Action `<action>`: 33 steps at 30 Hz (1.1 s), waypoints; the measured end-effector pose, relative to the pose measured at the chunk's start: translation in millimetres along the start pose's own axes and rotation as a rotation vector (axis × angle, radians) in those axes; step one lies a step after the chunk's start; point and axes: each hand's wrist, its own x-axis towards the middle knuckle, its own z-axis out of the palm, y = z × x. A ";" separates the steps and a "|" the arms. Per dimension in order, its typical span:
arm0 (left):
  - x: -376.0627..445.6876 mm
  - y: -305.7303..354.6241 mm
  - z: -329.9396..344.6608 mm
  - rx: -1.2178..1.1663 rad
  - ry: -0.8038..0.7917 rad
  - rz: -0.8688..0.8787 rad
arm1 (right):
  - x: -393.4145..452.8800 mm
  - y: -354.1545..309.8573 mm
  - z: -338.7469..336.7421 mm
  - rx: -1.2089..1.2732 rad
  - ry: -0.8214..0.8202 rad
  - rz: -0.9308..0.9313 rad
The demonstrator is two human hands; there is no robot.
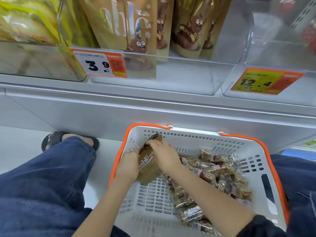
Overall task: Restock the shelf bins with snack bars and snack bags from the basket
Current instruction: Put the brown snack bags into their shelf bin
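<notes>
A white basket (pixel 193 139) with an orange rim sits on the floor between my knees. Inside it both hands hold a brown snack bag (pixel 147 165) standing on edge. My left hand (pixel 128 165) grips the bag's left side and my right hand (pixel 164 154) grips its top and right side. Several clear-wrapped nut snack bars (pixel 213 171) lie piled in the basket's right half. On the shelf above, a clear bin (pixel 179 77) holds matching brown snack bags (pixel 130 26). The clear bin (pixel 282 53) to its right looks mostly empty.
Price tags read 3.9 (pixel 99 65) and 12.4 (pixel 256 82) on the bin fronts. Yellow-green bags (pixel 29 19) fill the left bin. My jeans-clad legs flank the basket, with a sandalled foot (pixel 70 140) at the left by the shelf base (pixel 153 113).
</notes>
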 end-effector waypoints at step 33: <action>-118.0 40.0 -53.5 -1.006 0.132 -0.437 | -126.6 -83.2 -16.9 0.406 0.102 -0.112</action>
